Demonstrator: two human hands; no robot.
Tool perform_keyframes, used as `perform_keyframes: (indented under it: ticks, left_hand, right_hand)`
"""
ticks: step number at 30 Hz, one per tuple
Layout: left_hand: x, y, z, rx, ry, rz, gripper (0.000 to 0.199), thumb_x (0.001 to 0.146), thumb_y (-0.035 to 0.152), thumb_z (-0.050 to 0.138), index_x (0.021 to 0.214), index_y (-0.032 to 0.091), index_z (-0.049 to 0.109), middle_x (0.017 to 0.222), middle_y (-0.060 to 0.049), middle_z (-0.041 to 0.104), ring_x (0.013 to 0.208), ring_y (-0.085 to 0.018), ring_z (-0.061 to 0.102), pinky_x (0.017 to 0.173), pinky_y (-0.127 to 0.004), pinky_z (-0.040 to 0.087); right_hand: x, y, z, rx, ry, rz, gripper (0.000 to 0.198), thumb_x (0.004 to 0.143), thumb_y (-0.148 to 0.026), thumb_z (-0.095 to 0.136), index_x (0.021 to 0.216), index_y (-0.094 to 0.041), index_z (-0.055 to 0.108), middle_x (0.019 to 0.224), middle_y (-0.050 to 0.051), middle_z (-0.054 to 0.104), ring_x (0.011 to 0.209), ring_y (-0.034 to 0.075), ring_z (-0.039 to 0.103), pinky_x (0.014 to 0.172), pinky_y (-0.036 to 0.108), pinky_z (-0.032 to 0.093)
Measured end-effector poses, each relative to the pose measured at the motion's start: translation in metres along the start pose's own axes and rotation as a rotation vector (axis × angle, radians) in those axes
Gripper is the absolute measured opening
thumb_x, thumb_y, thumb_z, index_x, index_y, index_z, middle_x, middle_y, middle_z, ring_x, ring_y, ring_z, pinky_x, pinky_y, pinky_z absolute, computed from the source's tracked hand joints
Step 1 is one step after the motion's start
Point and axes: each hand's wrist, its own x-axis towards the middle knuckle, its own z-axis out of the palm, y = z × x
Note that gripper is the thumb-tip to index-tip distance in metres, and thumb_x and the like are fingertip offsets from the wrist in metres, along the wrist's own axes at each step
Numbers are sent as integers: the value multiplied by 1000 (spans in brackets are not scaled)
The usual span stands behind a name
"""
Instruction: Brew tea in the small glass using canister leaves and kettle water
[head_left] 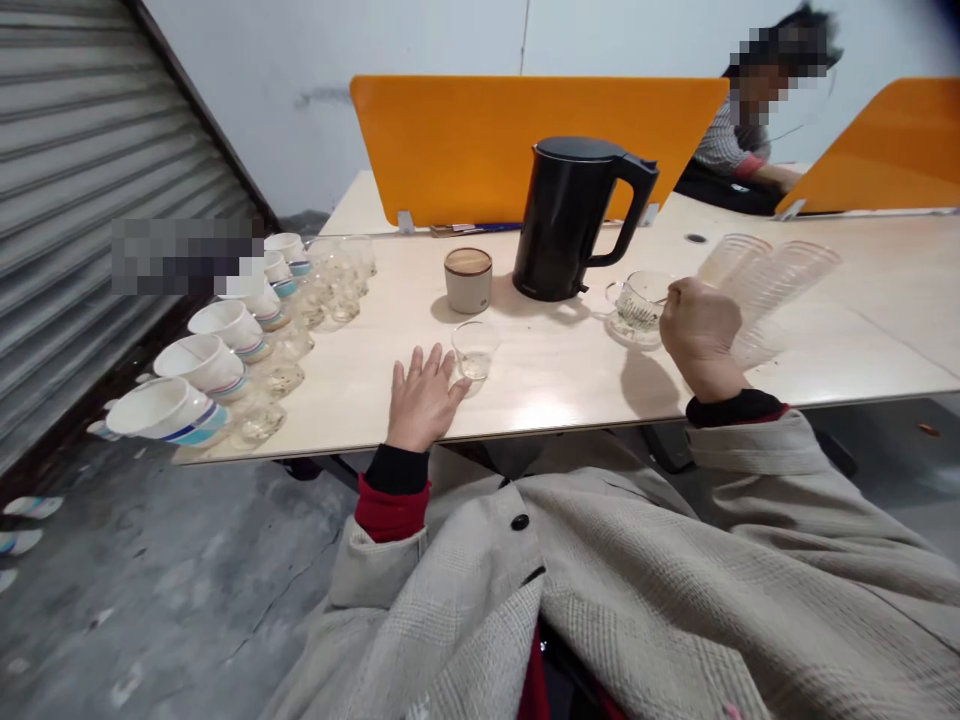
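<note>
My left hand lies open on the table, fingers spread, with the thumb right beside a small clear plastic cup. A little pale matter sits at the bottom of that cup. On the right, my right hand is closed in a pinch by the rim of a glass mug with a leaf pattern. Something thin shows between the fingers and the mug; its kind is not clear. Under the mug is a clear saucer. Behind my right hand lie stacks of clear plastic cups.
A black electric kettle and a grey wooden-lidded jar stand mid-table before an orange divider. Paper cups and clear cups line the left edge. Another person sits beyond the divider.
</note>
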Motion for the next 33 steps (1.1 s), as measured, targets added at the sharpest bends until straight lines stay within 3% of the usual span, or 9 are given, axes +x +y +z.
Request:
perform_keyframes:
  ticks: [4, 7, 9, 13, 16, 19, 22, 26, 33]
  left_hand:
    - [-3, 2, 0, -5, 20, 0, 66, 109, 55, 28, 166, 23, 42, 179, -7, 29, 166, -39, 21, 133, -66, 19]
    - [-4, 3, 1, 0, 40, 5, 66, 109, 55, 29, 165, 22, 42, 179, -8, 29, 167, -38, 21, 133, -66, 19]
    - [-5, 4, 2, 5, 51, 4, 66, 109, 56, 30, 165, 23, 43, 178, -7, 30, 167, -37, 21, 133, -66, 19]
    - [-11, 6, 3, 2, 61, -7, 67, 109, 57, 32, 165, 23, 42, 178, -7, 32, 166, -37, 23, 133, -64, 20]
    - [-18, 8, 4, 1, 78, 2, 69, 108, 59, 33, 166, 21, 41, 177, -9, 33, 165, -37, 26, 134, -63, 22]
    - [-23, 10, 7, -1, 110, -4, 69, 108, 60, 35, 164, 21, 43, 176, -9, 35, 165, -36, 28, 134, -61, 24]
    - [-28, 12, 13, -3, 171, -17, 67, 109, 58, 37, 161, 17, 48, 173, -11, 42, 162, -36, 33, 133, -58, 28]
    - [-39, 14, 23, -10, 295, 31, 60, 110, 52, 42, 154, 15, 56, 166, -12, 53, 155, -35, 46, 129, -54, 36]
    - [-56, 15, 40, -9, 450, 172, 53, 106, 49, 56, 144, 13, 64, 155, -12, 64, 143, -33, 57, 119, -47, 47]
  right_hand:
    - [-16, -1, -17, -132, 76, 34, 46, 95, -31, 70, 138, -16, 70, 91, 21, 77, 68, 23, 58, 66, 38, 26]
    - [-40, -6, -31, -73, 203, -35, 52, 94, -37, 71, 144, -22, 66, 108, 17, 81, 86, 30, 72, 70, 39, 39]
    - [-59, -13, -30, 107, 188, -163, 49, 95, -38, 68, 142, -22, 66, 113, 14, 81, 90, 29, 75, 77, 41, 49]
    - [-89, -42, -1, 568, -222, -353, 61, 94, -54, 68, 145, -21, 62, 118, 17, 78, 93, 29, 76, 85, 46, 60]
    - [-102, -71, 27, 740, -513, -382, 87, 86, -67, 74, 156, -21, 52, 140, 22, 68, 117, 36, 72, 95, 53, 61]
    - [-105, -99, 46, 829, -675, -397, 109, 78, -71, 81, 166, -23, 40, 162, 25, 50, 142, 41, 58, 109, 59, 54]
    - [-103, -123, 58, 905, -722, -419, 120, 71, -71, 86, 169, -24, 34, 167, 25, 42, 149, 44, 50, 114, 62, 49]
    - [-102, -145, 73, 993, -723, -400, 122, 66, -66, 90, 166, -20, 37, 157, 26, 55, 145, 42, 55, 111, 60, 52]
    - [-97, -183, 87, 1038, -664, -361, 91, 65, -55, 89, 142, -19, 56, 132, 21, 73, 127, 40, 68, 93, 55, 61]
